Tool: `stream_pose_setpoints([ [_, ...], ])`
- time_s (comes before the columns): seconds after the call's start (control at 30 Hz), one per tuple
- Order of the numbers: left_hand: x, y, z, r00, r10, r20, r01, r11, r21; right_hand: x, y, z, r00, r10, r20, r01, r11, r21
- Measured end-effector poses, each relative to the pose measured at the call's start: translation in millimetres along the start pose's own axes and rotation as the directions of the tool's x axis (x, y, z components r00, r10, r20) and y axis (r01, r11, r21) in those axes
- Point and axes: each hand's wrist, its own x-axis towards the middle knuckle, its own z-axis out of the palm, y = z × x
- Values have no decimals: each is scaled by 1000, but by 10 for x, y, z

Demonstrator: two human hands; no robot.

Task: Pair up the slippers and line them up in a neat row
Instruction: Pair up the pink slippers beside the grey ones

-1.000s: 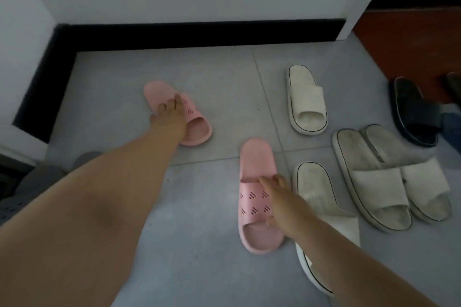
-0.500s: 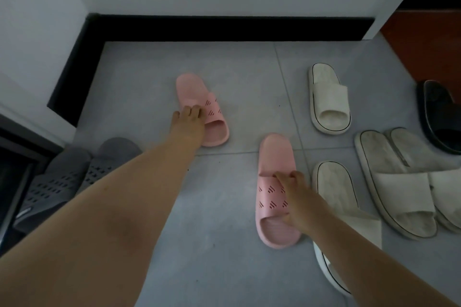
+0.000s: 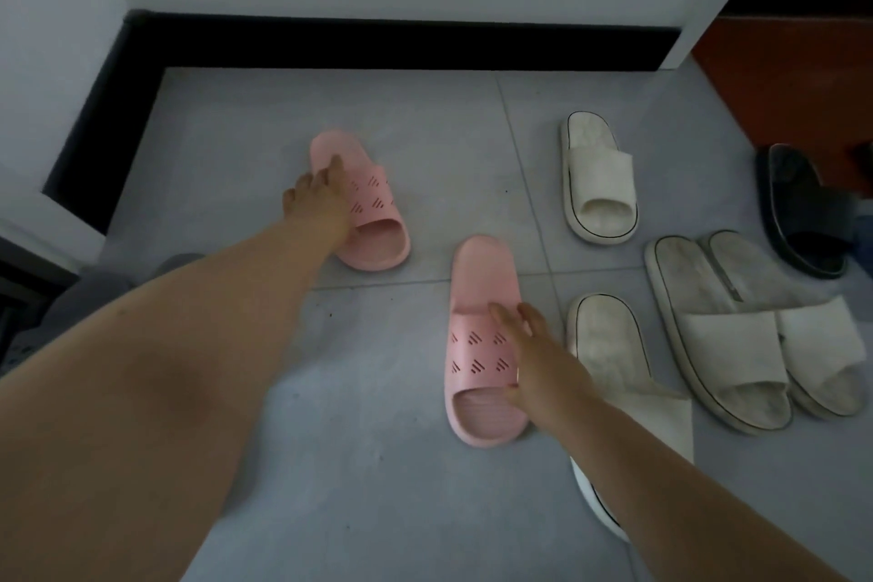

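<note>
Two pink slippers lie apart on the grey tiled floor. The far pink slipper (image 3: 371, 215) lies slanted, toe opening toward the lower right. My left hand (image 3: 319, 199) grips the left side of its strap, fingers spread over the edge. The near pink slipper (image 3: 475, 345) points its heel away from me. My right hand (image 3: 534, 357) spans the right side of its strap, fingers on top and thumb at the toe opening. A lone white slipper (image 3: 597, 184) lies further back. Another white slipper (image 3: 609, 345) lies partly under my right forearm.
Two more white slippers (image 3: 727, 336) overlap at the right. A dark slipper (image 3: 803, 213) lies at the far right edge. Grey slippers (image 3: 94, 298) peek out behind my left arm. A black baseboard (image 3: 378, 47) and white walls close the back and left.
My left fingers have slid from the strap's near edge to its left side and stretched out. My right fingers have spread over the strap. Both pink slippers have stayed roughly in place.
</note>
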Motion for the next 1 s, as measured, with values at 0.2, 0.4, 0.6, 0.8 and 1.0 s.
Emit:
stream_pose_setpoints([
  [0.2,-161,-82,80,980,192,49,-197,974,116,51,8,-10,1000,2,-6,-2,999,-43],
  [0.4,-742,-389,135,935,327,136,-338,939,63,82,-37,-62,997,-75,-28,77,993,95],
  [0.6,-1492,-653,306,902,385,192,-410,905,110,37,-318,-58,971,-234,56,232,972,47],
  [0.8,-1813,-734,427,906,394,154,-409,909,78,-54,-435,155,954,-282,99,282,959,21],
  [1.0,-1856,-693,400,908,391,151,-407,909,94,-92,-456,170,961,-270,53,269,963,17],
])
